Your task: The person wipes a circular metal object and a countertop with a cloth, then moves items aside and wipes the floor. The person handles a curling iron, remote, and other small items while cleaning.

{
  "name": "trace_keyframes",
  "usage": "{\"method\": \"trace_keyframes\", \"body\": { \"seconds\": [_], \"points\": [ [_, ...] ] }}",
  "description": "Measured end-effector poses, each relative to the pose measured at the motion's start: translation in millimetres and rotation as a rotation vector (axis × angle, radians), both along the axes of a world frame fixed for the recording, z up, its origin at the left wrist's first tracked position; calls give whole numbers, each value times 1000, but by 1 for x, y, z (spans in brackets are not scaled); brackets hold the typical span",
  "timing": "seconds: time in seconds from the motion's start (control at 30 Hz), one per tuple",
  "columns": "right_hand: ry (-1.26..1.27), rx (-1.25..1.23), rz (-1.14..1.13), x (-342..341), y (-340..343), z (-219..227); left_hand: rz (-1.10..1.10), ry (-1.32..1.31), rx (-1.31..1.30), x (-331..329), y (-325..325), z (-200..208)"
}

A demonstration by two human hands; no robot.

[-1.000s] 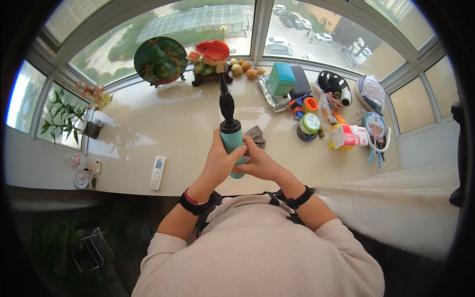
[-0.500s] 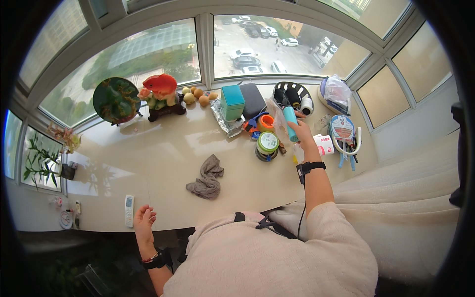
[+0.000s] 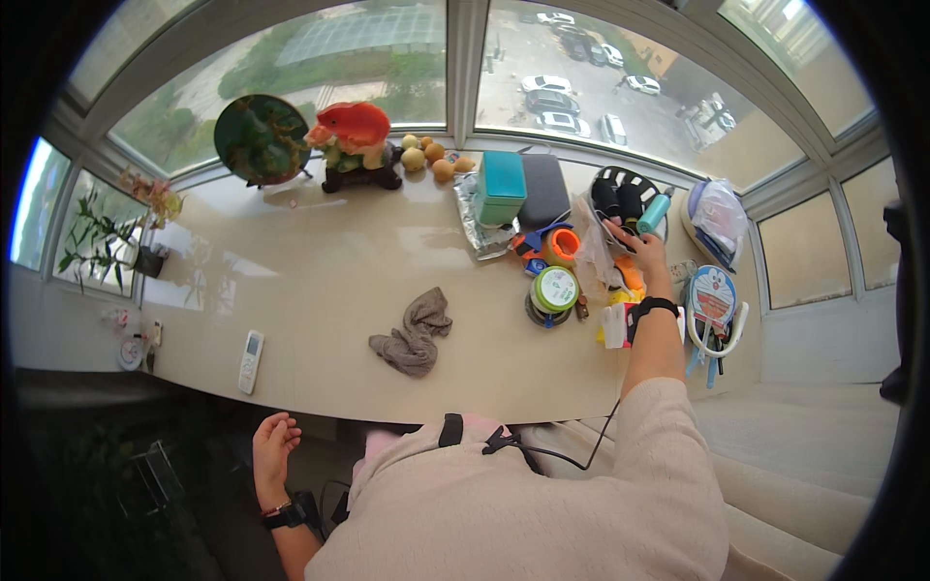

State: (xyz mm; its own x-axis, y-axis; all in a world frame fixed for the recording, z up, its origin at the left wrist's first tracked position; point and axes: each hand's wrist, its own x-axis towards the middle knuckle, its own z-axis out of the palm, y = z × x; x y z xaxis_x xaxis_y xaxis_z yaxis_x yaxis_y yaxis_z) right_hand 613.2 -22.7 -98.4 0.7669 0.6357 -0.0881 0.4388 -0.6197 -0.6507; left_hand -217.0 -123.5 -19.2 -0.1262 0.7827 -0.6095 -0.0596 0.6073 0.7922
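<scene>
My right hand (image 3: 637,250) reaches to the near rim of a black basket (image 3: 662,229) at the back right, fingers stretched out and no object seen in its grip. Just beyond it a teal cylinder (image 3: 655,212) leans in the basket's right side, next to dark bottles (image 3: 617,200). A clear plastic bag (image 3: 593,254) lies to the left of this hand. My left hand (image 3: 274,450) hangs by the table's front edge with loosely curled fingers and nothing in it, below a white remote control (image 3: 251,362). A crumpled grey-brown cloth (image 3: 417,332) rests mid-table.
Left of the basket stand a teal box (image 3: 501,189), a grey case (image 3: 545,192), an orange tape roll (image 3: 562,246) and a green-lidded jar (image 3: 555,290). A filled white-handled basket (image 3: 739,331) sits at right. A red fish ornament (image 3: 354,131) and round plate (image 3: 260,140) stand at back left.
The teal cylinder has gone from my right hand into the black basket, and the hand has let go. My left hand has dropped slightly away from the table edge. The view has shifted.
</scene>
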Motion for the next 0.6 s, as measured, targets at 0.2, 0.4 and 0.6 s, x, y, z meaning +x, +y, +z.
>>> {"method": "trace_keyframes", "body": {
  "seconds": [0.2,0.4,0.6],
  "points": [
    [452,167,224,-88,-13,56,-5,385,-63,-64,57,-88],
    [576,105,216,-237,-70,80,-240,1218,-76,-112,109,-130],
    [627,-199,296,-390,-114,83,-443,1060,-49,-159,138,-164]
  ]
}}
